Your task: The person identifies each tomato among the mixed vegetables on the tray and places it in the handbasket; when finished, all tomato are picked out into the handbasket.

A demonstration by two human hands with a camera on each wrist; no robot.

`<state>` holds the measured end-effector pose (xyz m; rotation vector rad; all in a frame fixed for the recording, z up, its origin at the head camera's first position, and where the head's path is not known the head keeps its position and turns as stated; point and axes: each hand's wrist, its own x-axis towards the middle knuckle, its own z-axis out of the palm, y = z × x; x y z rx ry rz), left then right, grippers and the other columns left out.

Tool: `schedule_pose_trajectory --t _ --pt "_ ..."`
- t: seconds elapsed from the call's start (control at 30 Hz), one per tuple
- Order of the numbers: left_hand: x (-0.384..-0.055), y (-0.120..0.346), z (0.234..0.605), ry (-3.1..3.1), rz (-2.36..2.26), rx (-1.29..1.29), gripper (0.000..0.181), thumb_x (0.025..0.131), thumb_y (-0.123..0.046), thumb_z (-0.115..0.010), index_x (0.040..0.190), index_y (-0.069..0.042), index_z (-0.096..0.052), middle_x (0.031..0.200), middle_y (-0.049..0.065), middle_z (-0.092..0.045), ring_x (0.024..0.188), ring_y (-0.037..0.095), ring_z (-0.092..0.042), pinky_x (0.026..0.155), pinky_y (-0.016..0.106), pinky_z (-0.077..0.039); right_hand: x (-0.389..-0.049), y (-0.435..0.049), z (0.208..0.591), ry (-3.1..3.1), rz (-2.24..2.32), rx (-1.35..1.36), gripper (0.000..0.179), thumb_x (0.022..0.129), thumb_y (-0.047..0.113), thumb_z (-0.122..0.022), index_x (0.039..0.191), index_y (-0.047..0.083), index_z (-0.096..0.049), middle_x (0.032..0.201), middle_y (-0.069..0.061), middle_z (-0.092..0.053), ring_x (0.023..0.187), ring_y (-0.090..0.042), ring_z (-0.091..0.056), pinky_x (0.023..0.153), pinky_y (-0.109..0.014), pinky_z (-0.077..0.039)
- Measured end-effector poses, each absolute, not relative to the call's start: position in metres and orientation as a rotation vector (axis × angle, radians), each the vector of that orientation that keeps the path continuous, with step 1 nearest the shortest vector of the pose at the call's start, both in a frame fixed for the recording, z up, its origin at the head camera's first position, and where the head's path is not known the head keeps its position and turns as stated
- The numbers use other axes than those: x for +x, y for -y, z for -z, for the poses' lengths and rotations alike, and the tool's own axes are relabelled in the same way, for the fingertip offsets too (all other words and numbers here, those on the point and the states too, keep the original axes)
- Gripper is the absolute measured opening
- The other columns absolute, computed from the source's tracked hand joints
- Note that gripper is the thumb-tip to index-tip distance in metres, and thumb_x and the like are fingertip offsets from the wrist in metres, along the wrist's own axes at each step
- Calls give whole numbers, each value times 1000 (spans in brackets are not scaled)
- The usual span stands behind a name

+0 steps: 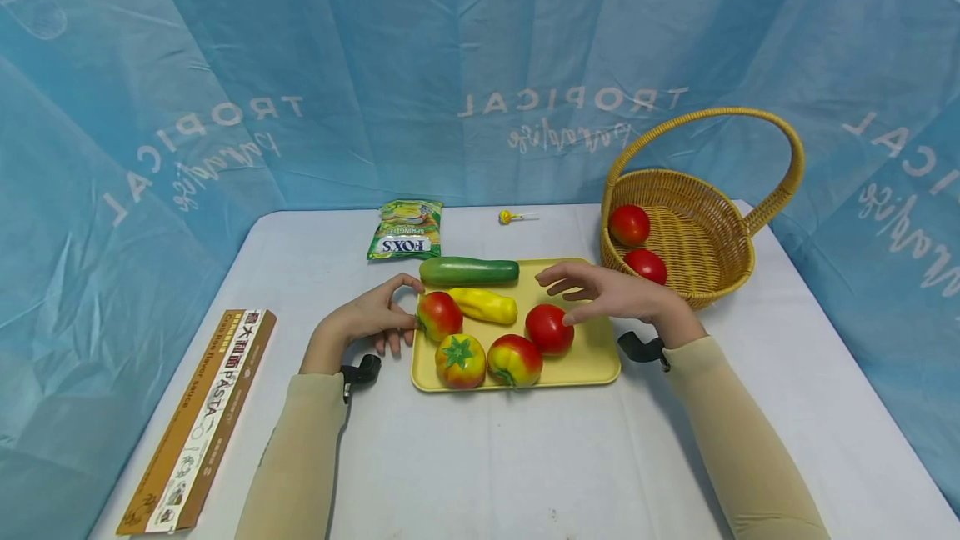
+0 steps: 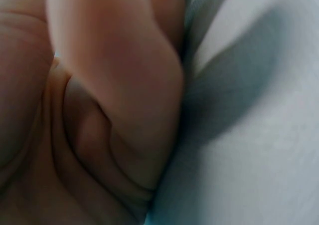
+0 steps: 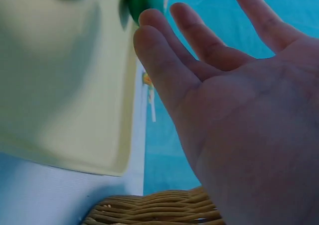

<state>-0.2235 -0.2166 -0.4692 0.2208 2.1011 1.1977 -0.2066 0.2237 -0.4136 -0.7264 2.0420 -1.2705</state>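
Head view: right hand open, fingers spread above the red tomato on the yellow tray; left hand resting at the tray's left edge, fingertips touching the red-yellow fruit, not clearly gripping. Best to lower straight, close around the tomato's sides, then lift clear. Open room rightward toward the basket; mind its rim and handle.

Glossy, smooth skins on the tomatoes and the cucumber, a plastic-looking sheen. The yellow tray shows matt and smooth. The basket is woven wicker, ribbed and rough. White cloth covers the counter, faintly textured. The snack bag gleams like foil film. The pasta box is printed cardboard, perhaps slightly glossy. Behind, a thin creased blue sheet.
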Motion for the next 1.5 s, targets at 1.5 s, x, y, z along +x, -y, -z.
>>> schedule_pose_trajectory --t 1.5 --pt "-222 215 465 -2085 -1208 215 58 98 -18 -66 146 -22 -35 81 10 -77 52 19 -69 49 28 -58 -206 -211 427 -2123 973 -667 73 88 33 -83 155 28 -52 156 1 -52 145 -27 -44 120 -54 -44"
